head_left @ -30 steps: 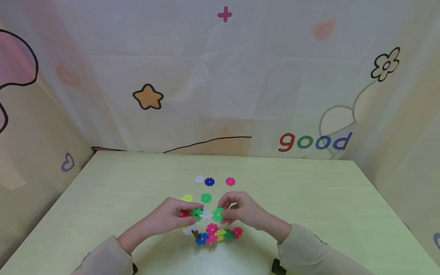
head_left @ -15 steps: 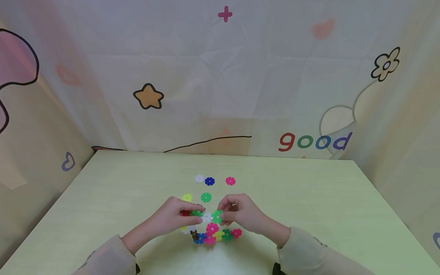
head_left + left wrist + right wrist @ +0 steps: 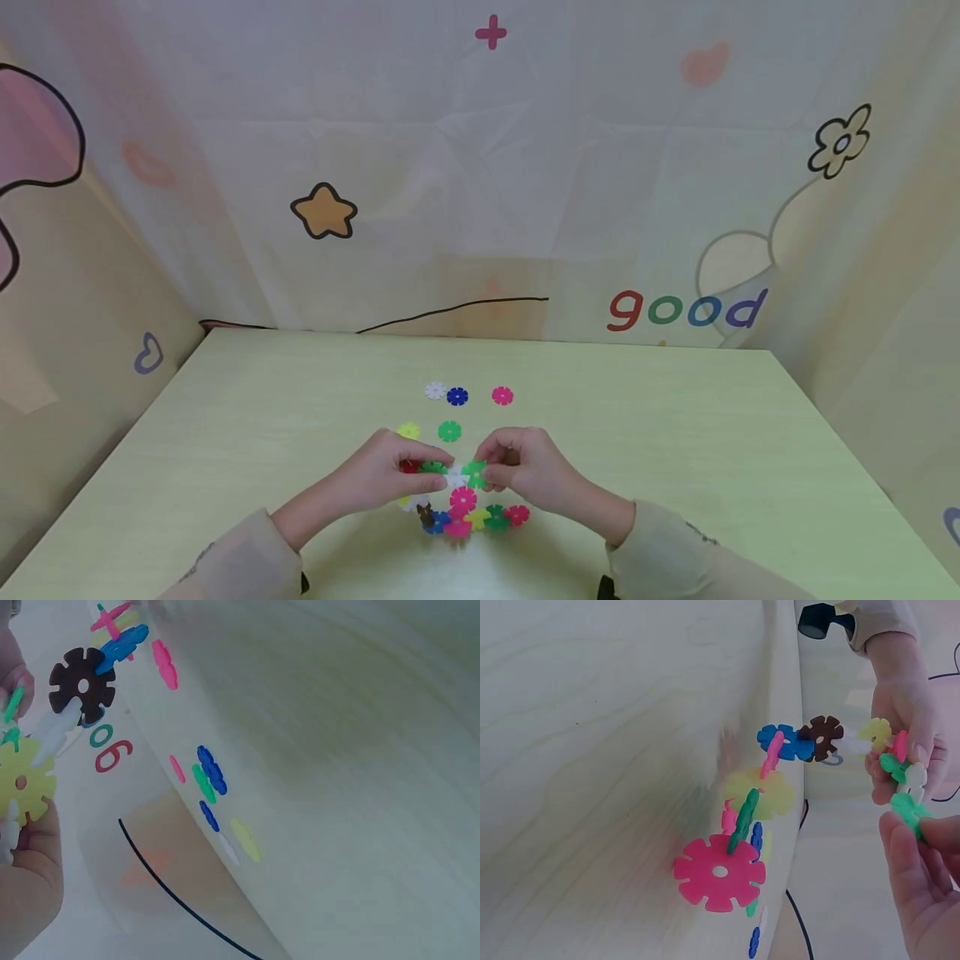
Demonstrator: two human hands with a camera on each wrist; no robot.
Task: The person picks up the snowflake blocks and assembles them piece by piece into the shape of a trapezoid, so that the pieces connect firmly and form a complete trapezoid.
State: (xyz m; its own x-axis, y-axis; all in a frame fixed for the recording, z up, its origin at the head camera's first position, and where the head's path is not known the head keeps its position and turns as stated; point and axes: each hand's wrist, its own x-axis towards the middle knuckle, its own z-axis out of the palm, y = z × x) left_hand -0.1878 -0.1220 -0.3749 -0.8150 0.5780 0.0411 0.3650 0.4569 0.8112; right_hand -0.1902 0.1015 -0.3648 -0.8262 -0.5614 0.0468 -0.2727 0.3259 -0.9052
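Notched plastic snowflake discs are linked into a chain that hangs between my hands. My left hand (image 3: pixel 375 473) grips the chain near one end, around a red disc (image 3: pixel 409 467) and a dark green disc (image 3: pixel 432 467). At that end a white disc (image 3: pixel 915 781) meets a light green disc (image 3: pixel 910 814), which my right hand (image 3: pixel 922 881) pinches by its edge between thumb and fingers. Lower along the chain come a yellow disc (image 3: pixel 24 780), a brown disc (image 3: pixel 821 739), a blue disc (image 3: pixel 785 742) and a large pink disc (image 3: pixel 720 871) at the other end.
Several loose discs lie on the pale table (image 3: pixel 637 417) beyond my hands: a white one (image 3: pixel 435 390), a dark blue one (image 3: pixel 457 396), a pink one (image 3: pixel 502 395), a green one (image 3: pixel 449 431) and a yellow one (image 3: pixel 408 431). A printed curtain (image 3: pixel 420 167) stands behind the table.
My left hand has moved slightly right with the chain, bringing the white disc up against the light green disc. My right hand has dipped a little, still pinching its disc.
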